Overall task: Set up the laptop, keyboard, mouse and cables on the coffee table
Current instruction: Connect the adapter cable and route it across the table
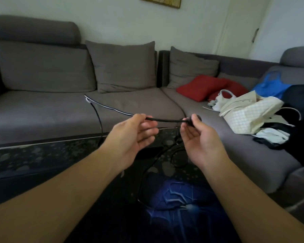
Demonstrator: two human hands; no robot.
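Observation:
A black cable [167, 120] is stretched between both hands above the dark coffee table [42, 155]. My left hand [132, 135] pinches it between thumb and fingertips, palm up. My right hand [198, 137] pinches the round black plug end [194, 120] of the cable. Beyond my left hand the cable runs up and left, bends over near the sofa seat and hangs down to the table. More black cable loops [165, 155] lie on the table beneath my hands. A blue spider-web patterned mat [174, 199] lies on the table near me. No laptop, keyboard or mouse is in view.
A grey corner sofa [60, 106] with grey cushions stands right behind the table. Two red cushions [200, 88], a white bag [223, 100], a cream patterned bag [249, 113], blue fabric [268, 86] and dark clothes are piled on its right part.

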